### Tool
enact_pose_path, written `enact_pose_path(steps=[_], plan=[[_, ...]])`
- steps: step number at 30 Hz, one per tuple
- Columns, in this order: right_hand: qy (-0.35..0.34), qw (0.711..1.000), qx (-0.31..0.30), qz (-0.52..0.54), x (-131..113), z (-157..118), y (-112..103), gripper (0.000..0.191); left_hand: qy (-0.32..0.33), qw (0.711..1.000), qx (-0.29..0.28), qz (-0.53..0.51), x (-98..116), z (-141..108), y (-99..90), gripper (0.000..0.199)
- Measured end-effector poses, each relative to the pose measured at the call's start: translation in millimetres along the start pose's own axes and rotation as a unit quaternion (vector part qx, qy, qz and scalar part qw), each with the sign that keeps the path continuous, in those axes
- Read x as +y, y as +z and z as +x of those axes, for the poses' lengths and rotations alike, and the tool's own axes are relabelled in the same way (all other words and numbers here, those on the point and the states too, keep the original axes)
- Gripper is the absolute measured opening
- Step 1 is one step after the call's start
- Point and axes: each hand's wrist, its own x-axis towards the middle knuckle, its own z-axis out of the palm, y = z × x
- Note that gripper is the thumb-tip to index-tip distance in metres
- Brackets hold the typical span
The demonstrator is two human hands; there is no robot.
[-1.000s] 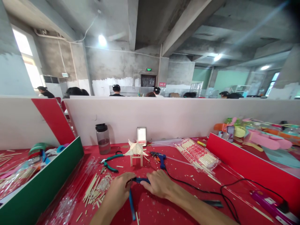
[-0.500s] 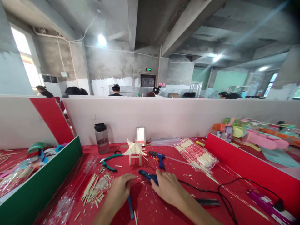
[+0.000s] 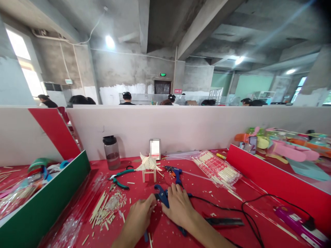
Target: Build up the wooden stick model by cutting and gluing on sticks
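My right hand (image 3: 178, 206) is closed over a blue-handled cutting tool (image 3: 162, 196), whose curved end shows left of the fingers. A second blue part sticks out below the palm. My left hand (image 3: 141, 215) is closed in a pinch right beside the tool's dark end; what lies between its fingertips is hidden. A blue stick-like thing (image 3: 146, 236) lies partly under the left hand. Beyond the hands stands a small wooden stick model (image 3: 148, 167) with a pointed roof. Behind my right hand lies a blue glue gun (image 3: 177, 173).
Green-handled pliers (image 3: 121, 184) and cut wooden sticks (image 3: 103, 208) lie left. A bottle (image 3: 111, 153) stands near the white partition (image 3: 193, 127). At right are bagged sticks (image 3: 217, 168), a black tool (image 3: 226, 222), a cable (image 3: 219, 205) and a purple power strip (image 3: 297, 224).
My left hand has moved right and forward, up to the blue-handled tool. The tool has turned under my right hand, and its curved end now shows more clearly.
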Motion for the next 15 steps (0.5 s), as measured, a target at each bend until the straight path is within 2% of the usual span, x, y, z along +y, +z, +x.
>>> enact_pose_path(steps=[4, 6, 8, 12, 15], plan=[[-0.012, 1.000, 0.019, 0.008, 3, -2, -3, 0.061, 0.025, 0.994, 0.034, -0.097, -1, 4, -5.0, 0.021], [-0.038, 0.998, 0.029, 0.038, 2, 1, -13, 0.059, 0.044, 0.988, 0.055, -0.138, 2, 7, -11.6, 0.020], [-0.082, 0.990, 0.036, 0.106, 0, 7, -27, 0.047, 0.054, 0.981, 0.082, -0.166, 6, 12, -19.7, 0.019], [-0.150, 0.936, 0.035, 0.317, -4, 28, -57, 0.016, 0.047, 0.966, 0.129, -0.221, 20, 27, -34.5, 0.018], [-0.161, 0.899, 0.054, 0.403, -4, 47, -73, 0.011, 0.046, 0.954, 0.141, -0.259, 32, 43, -41.9, 0.019]])
